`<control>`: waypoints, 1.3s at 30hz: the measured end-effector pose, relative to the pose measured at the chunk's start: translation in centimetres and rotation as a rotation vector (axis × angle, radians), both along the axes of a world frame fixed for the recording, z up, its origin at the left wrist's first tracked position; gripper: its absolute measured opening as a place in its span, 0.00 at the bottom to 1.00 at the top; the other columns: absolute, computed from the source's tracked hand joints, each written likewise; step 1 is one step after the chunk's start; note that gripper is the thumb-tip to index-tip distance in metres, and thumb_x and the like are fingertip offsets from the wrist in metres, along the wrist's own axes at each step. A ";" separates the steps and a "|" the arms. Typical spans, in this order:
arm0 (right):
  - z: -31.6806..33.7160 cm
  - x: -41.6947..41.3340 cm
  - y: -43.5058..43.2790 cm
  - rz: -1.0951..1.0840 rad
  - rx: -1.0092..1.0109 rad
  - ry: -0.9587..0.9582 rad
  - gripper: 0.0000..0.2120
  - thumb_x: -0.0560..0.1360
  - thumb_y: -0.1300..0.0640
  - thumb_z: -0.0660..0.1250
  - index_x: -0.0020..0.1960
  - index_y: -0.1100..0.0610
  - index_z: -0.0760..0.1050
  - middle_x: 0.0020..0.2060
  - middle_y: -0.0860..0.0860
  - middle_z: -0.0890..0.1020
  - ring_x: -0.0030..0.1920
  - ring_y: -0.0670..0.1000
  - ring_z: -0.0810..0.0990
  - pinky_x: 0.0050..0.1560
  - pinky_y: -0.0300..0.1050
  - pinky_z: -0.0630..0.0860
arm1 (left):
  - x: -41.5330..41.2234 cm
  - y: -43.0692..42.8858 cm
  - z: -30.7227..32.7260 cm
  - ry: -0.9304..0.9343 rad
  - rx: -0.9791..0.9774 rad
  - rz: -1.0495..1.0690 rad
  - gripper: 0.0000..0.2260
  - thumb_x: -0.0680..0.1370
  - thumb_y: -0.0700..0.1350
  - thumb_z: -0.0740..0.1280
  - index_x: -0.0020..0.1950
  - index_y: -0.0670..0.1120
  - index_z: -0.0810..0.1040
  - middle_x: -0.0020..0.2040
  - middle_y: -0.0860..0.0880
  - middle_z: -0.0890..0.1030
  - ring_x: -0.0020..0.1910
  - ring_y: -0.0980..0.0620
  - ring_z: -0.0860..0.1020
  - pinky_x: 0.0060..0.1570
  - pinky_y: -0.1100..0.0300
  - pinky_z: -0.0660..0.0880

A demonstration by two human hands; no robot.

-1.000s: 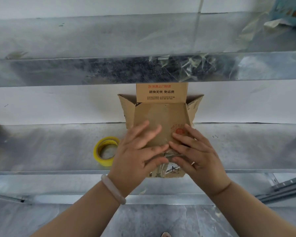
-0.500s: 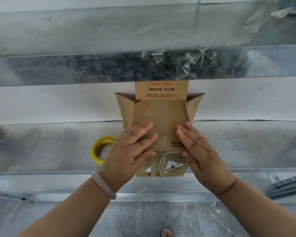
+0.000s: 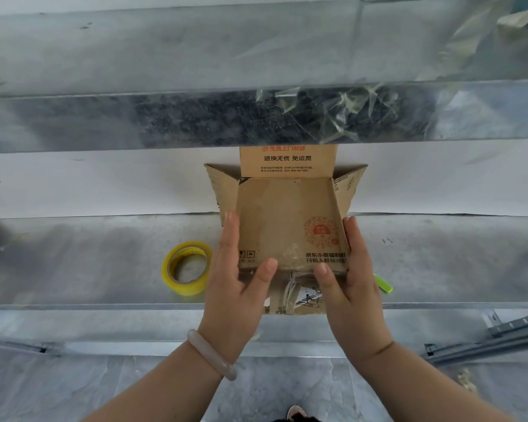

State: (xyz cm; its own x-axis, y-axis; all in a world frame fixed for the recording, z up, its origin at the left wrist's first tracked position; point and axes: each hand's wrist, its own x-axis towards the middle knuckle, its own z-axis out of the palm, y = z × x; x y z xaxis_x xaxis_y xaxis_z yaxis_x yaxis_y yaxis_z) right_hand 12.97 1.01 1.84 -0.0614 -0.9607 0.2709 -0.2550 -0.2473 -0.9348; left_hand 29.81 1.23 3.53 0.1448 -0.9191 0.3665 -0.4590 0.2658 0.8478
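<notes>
A brown cardboard box (image 3: pixel 287 220) with red and black print stands on the metal shelf (image 3: pixel 89 254) in front of me. Its near flap is folded flat over the top, while the far flap and both side flaps stand up. My left hand (image 3: pixel 235 287) lies along the box's left side with straight fingers, its thumb pressing the near flap's front edge. My right hand (image 3: pixel 351 287) mirrors it on the right side, thumb on the same edge. A shipping label (image 3: pixel 307 300) shows on the box's front face between my thumbs.
A yellow tape roll (image 3: pixel 171 269) lies flat on the shelf just left of my left hand. A small green object (image 3: pixel 384 284) peeks out behind my right hand. The upper shelf's front edge (image 3: pixel 134 117) carries crumpled clear tape scraps (image 3: pixel 342 111). Grey floor lies below.
My hands slid off the top of the near flap and apart to the box's two sides. The flap now lies flat, its printed red mark uncovered.
</notes>
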 end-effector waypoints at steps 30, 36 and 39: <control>2.2 -2.2 2.7 0.091 0.054 0.037 0.44 0.70 0.31 0.65 0.78 0.39 0.46 0.76 0.38 0.59 0.75 0.42 0.61 0.72 0.47 0.65 | 3.0 0.5 2.4 -0.271 0.021 -0.086 0.21 0.70 0.64 0.69 0.62 0.67 0.73 0.71 0.67 0.63 0.70 0.58 0.66 0.68 0.55 0.68; 0.5 -3.6 7.3 -0.165 0.093 -0.055 0.43 0.68 0.36 0.71 0.75 0.33 0.49 0.68 0.26 0.62 0.73 0.40 0.63 0.68 0.50 0.68 | 1.8 3.8 5.5 0.103 0.119 -0.018 0.21 0.65 0.61 0.69 0.58 0.68 0.75 0.65 0.65 0.73 0.64 0.66 0.69 0.62 0.73 0.66; 2.4 -3.3 7.7 -0.252 0.020 -0.302 0.39 0.68 0.51 0.71 0.72 0.37 0.56 0.65 0.26 0.65 0.71 0.42 0.67 0.55 0.39 0.78 | 2.0 4.7 6.3 0.243 0.174 0.015 0.23 0.63 0.62 0.68 0.58 0.65 0.77 0.61 0.63 0.78 0.61 0.64 0.74 0.63 0.62 0.70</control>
State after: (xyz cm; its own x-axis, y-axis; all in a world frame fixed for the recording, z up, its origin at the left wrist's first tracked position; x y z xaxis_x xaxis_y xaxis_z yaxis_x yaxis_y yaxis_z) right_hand 9.62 8.73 4.23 -0.3697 -0.9104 0.1857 -0.0184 -0.1926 -0.9811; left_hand 31.86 5.97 9.81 0.2234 -0.9621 0.1564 -0.2396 0.1013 0.9656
